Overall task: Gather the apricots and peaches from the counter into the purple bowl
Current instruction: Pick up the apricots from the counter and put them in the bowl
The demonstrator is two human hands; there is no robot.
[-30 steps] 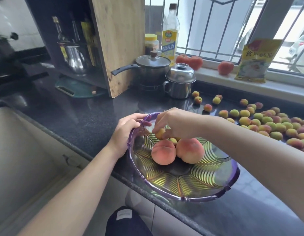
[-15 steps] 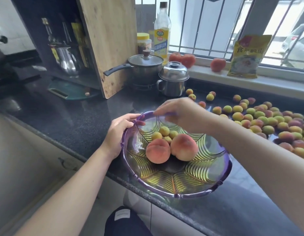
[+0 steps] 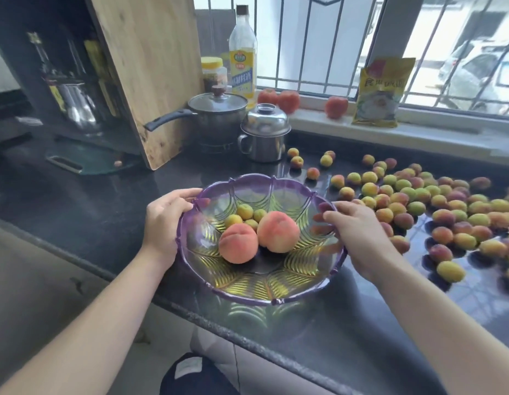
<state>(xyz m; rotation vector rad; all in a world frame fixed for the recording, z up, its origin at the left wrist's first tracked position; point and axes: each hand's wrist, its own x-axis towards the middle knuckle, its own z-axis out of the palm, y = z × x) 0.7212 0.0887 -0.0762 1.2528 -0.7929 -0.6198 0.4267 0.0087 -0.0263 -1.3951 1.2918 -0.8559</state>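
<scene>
Purple bowl [image 3: 262, 292] sits at the desk's front edge with two peaches [image 3: 238, 243] and four apricots [image 3: 244, 211] inside. Change: right hand [image 3: 358, 232] dropped its apricot half a second ago, has left the bowl middle and now sits over the right rim, fingers loose, holding nothing. Left hand [image 3: 165, 220] still grips the left rim. Most apricots [image 3: 418, 208] still litter the desk's right side: early days. Writing: oil bottle [image 3: 242, 57] and yellow packet [image 3: 381, 92] carry Chinese labels, unreadable.

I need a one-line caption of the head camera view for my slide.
Left hand holds the purple bowl containing two peaches; right hand touches its rim beside scattered apricots.
</scene>
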